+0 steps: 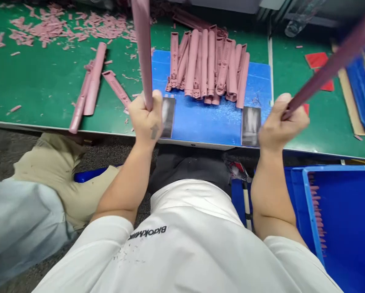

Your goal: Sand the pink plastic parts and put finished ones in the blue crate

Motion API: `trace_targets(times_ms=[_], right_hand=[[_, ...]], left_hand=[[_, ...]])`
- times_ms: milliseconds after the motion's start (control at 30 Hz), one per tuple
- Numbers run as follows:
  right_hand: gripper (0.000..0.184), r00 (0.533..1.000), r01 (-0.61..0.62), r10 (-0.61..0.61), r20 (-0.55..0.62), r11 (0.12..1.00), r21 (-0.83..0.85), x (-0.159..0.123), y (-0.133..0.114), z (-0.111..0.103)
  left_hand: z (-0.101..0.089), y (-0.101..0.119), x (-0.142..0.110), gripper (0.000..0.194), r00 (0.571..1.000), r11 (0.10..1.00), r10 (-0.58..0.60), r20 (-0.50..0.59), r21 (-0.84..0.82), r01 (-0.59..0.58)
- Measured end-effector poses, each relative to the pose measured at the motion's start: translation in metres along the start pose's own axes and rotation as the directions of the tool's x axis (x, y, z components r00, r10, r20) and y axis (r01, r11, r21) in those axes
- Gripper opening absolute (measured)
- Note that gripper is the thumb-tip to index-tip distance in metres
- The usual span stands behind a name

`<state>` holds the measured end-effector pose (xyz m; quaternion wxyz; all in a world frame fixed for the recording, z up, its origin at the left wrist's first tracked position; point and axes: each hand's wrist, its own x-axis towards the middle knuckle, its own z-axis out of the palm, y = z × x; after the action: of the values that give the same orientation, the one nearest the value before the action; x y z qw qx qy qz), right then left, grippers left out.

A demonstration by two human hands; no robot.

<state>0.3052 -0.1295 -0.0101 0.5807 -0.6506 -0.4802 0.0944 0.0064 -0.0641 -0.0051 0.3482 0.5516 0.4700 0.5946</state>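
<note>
My left hand (pixel 146 118) is closed in a fist round the lower end of a long pink plastic piece (pixel 142 44) that stands nearly upright. My right hand (pixel 282 126) grips a second pink piece (pixel 332 65), which slants up to the right and is blurred. Both fists hover over the near edge of a blue mat (pixel 207 118). A pile of several pink pieces (pixel 209 65) lies on the mat's far side.
The green table (pixel 42 85) carries a few loose pink pieces (pixel 92 81) at left and pink scraps (pixel 63 26) at the back. A blue bin (pixel 347 219) sits low right. Red cards (pixel 317 60) and blue sheets (pixel 361 89) lie right. Another person's lap (pixel 23 219) is at left.
</note>
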Motion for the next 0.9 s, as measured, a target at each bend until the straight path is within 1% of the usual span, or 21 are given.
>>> trace_targets(times_ms=[67,100,167,200,233,267,333,367,433,467,500,533,567,667,700,767,800,900], right_hand=[[0.067,0.996,0.077,-0.08,-0.027,0.993,-0.086,0.0,0.001,-0.006],[0.07,0.992,0.109,-0.114,-0.06,0.991,-0.077,0.001,0.001,-0.009],[0.073,0.983,0.138,-0.129,-0.132,0.988,0.065,0.004,0.002,-0.014],[0.073,0.975,0.147,-0.118,-0.188,0.978,0.149,0.006,0.004,-0.017],[0.073,0.967,0.149,-0.098,-0.236,0.966,0.211,0.008,0.007,-0.02],[0.072,0.964,0.139,-0.076,-0.253,0.961,0.239,0.011,0.011,-0.023],[0.068,0.967,0.088,-0.035,-0.251,0.975,0.203,0.016,0.021,-0.028],[0.066,0.964,0.071,-0.028,-0.263,0.985,0.155,0.018,0.026,-0.029],[0.066,0.952,0.077,-0.054,-0.302,0.995,0.065,0.021,0.033,-0.028],[0.067,0.949,0.084,-0.068,-0.308,0.996,0.038,0.021,0.034,-0.027],[0.067,0.952,0.083,-0.071,-0.299,0.996,0.028,0.02,0.034,-0.026],[0.066,0.955,0.078,-0.065,-0.29,0.996,0.034,0.019,0.032,-0.025],[0.065,0.953,0.077,-0.056,-0.298,0.995,0.058,0.017,0.028,-0.024],[0.059,0.933,0.099,-0.039,-0.357,0.984,0.15,0.013,0.018,-0.026],[0.056,0.936,0.1,-0.031,-0.352,0.978,0.181,0.013,0.016,-0.027],[0.051,0.957,0.077,-0.011,-0.291,0.973,0.217,0.013,0.015,-0.028],[0.05,0.96,0.073,-0.008,-0.279,0.972,0.225,0.013,0.015,-0.028],[0.055,0.947,0.088,-0.015,-0.321,0.972,0.216,0.013,0.017,-0.025]], left_hand=[[0.0,0.009,-0.002,0.063,0.998,0.999,0.017,0.065,-0.045,-0.015],[0.0,0.013,-0.003,0.064,0.997,0.995,0.028,0.076,-0.099,-0.02],[-0.001,0.019,-0.006,0.063,0.998,0.982,0.054,0.015,-0.182,-0.051],[-0.001,0.021,-0.006,0.061,0.998,0.981,0.057,-0.022,-0.186,-0.06],[-0.003,0.021,-0.006,0.06,0.998,0.984,0.053,-0.036,-0.167,-0.059],[-0.004,0.02,-0.006,0.058,0.998,0.988,0.055,-0.039,-0.141,-0.06],[-0.006,0.017,-0.002,0.055,0.996,0.988,0.063,-0.066,-0.134,-0.072],[-0.006,0.014,0.0,0.052,0.992,0.985,0.065,-0.105,-0.15,-0.081],[-0.005,0.01,0.005,0.045,0.982,0.976,0.05,-0.184,-0.199,-0.087],[-0.004,0.009,0.006,0.044,0.982,0.972,0.027,-0.187,-0.224,-0.069],[-0.003,0.008,0.007,0.044,0.987,0.97,-0.001,-0.161,-0.241,-0.038],[-0.003,0.007,0.007,0.045,0.99,0.969,-0.023,-0.136,-0.248,-0.012],[-0.002,0.006,0.007,0.047,0.99,0.969,-0.035,-0.137,-0.247,0.0],[0.0,0.003,0.009,0.048,0.971,0.979,-0.052,-0.231,-0.203,0.004],[0.0,0.002,0.01,0.048,0.97,0.981,-0.071,-0.232,-0.192,0.026],[0.0,0.002,0.012,0.05,0.976,0.98,-0.119,-0.183,-0.182,0.085],[0.0,0.003,0.013,0.05,0.977,0.977,-0.132,-0.168,-0.187,0.1],[-0.001,0.008,0.011,0.048,0.977,0.968,-0.092,-0.193,-0.249,0.042]])
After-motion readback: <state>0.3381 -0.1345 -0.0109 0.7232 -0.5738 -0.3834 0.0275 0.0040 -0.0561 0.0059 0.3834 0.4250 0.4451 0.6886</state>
